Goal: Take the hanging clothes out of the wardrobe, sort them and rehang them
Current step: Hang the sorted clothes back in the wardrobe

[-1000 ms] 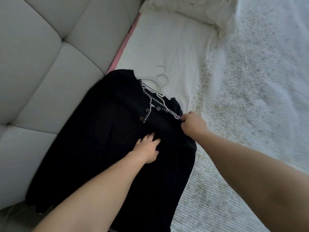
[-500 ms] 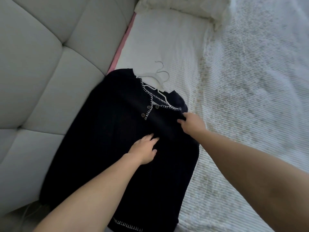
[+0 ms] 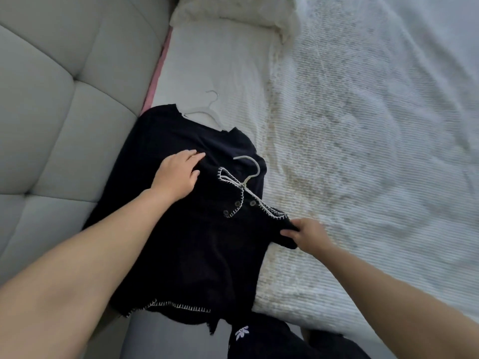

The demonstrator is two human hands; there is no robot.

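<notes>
A black knitted top with white stitched edging (image 3: 202, 255) lies on the bed on its white hanger (image 3: 250, 174), pulled down over a second black garment (image 3: 186, 133). That lower garment has its own white hanger (image 3: 207, 112) sticking out at the neck. My right hand (image 3: 308, 235) pinches the stitched top's right shoulder. My left hand (image 3: 178, 174) rests with straight fingers on the lower garment, left of the stitched collar.
The bed carries a white ribbed cover (image 3: 363, 151) to the right and a rumpled white pillow (image 3: 233, 9) at the top. A grey padded headboard (image 3: 64, 99) rises along the left. Black trousers with a white logo (image 3: 243, 332) show at the bottom.
The stitched top has slid down towards me, uncovering the black garment and hanger beneath. My left hand moved up onto that lower garment. My right hand shifted from the collar to the shoulder.
</notes>
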